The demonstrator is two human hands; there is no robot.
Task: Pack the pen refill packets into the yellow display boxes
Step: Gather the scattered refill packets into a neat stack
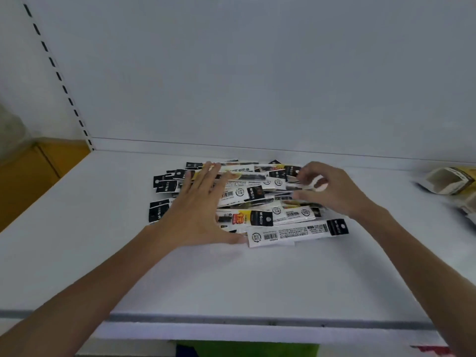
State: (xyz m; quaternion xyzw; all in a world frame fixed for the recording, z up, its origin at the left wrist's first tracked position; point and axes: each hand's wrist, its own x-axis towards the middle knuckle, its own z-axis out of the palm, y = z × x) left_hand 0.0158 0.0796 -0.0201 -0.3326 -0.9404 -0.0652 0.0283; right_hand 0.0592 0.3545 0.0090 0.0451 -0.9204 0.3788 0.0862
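A loose pile of pen refill packets [260,202], white with black hanging tabs and some yellow or red labels, lies in the middle of a white shelf [231,279]. My left hand [198,210] lies flat with spread fingers over the pile's left side, thumb at its front edge. My right hand [327,189] hovers over the pile's right side, fingers curled and pinching a white packet near the top. A yellow display box [450,180] lies on its side at the far right edge, its open end towards me.
The shelf has a white back panel [257,73] and a slotted upright [59,76] at the left. Yellow cabinet fronts [31,173] show beyond the shelf's left end. More blurred packaging [467,210] sits at the right edge, below the box.
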